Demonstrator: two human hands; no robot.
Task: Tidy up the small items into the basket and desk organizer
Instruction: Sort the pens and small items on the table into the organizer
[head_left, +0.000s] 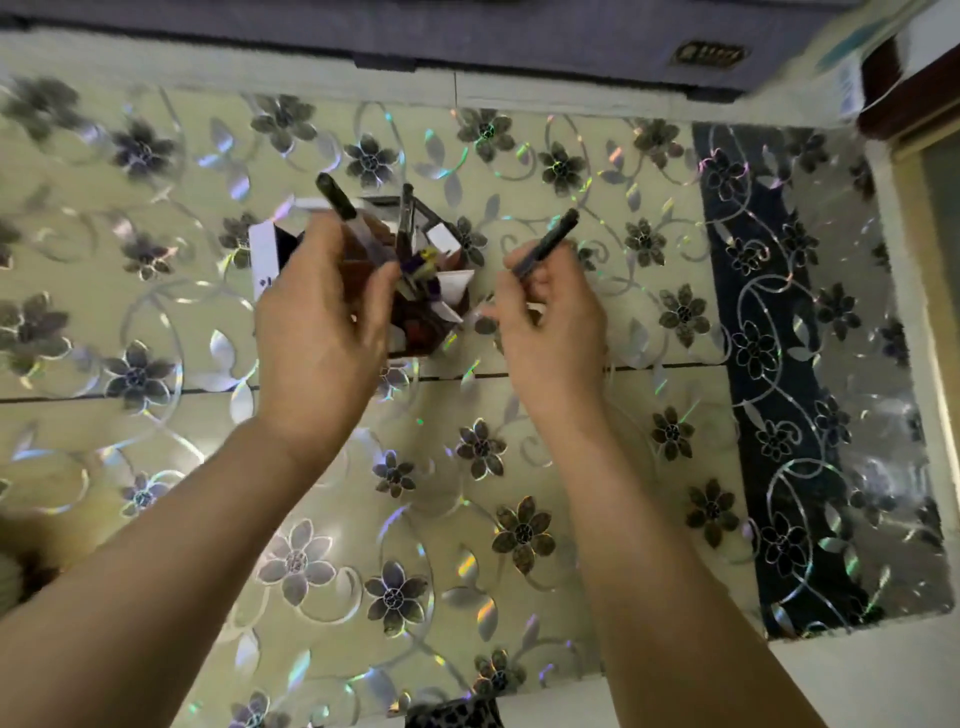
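Left hand (322, 317) hides much of the blurred organizer (415, 291)

A pen (546, 242) in each hand, desk organizer (415, 291) between.

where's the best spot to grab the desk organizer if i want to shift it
Grip the desk organizer low on its brown body, coming from the near side. Pens stick out of the top, so the rim is crowded, and the left hand already covers its left side with a pen in its fingers.
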